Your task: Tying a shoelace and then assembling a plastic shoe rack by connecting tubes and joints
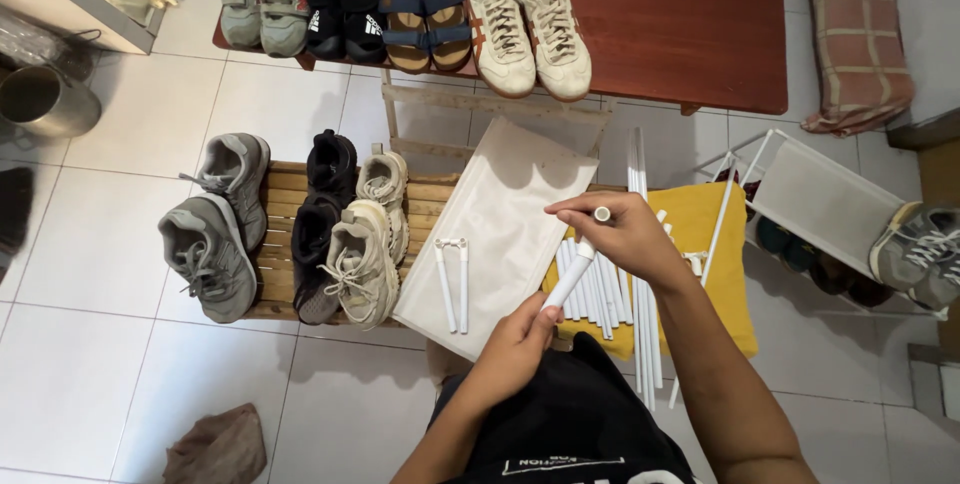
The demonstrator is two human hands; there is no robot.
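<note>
1. left hand (517,342) was clamped round the lower end of a white tube (572,278); right hand (625,234) pinched its top end w/ fingertips closed on a small round cap (602,214). tube sat tilted, in the air above the white fabric panel (500,229).
2. risk: pinch on the cap looked light, so it could've popped off & rolled under the wooden rack (430,194) among the shoes.
3. risk: an elbow drifting right could've knocked the loose white rods (600,294) off the yellow cushion (715,254), since they lay unsecured just beside the hands.
</note>
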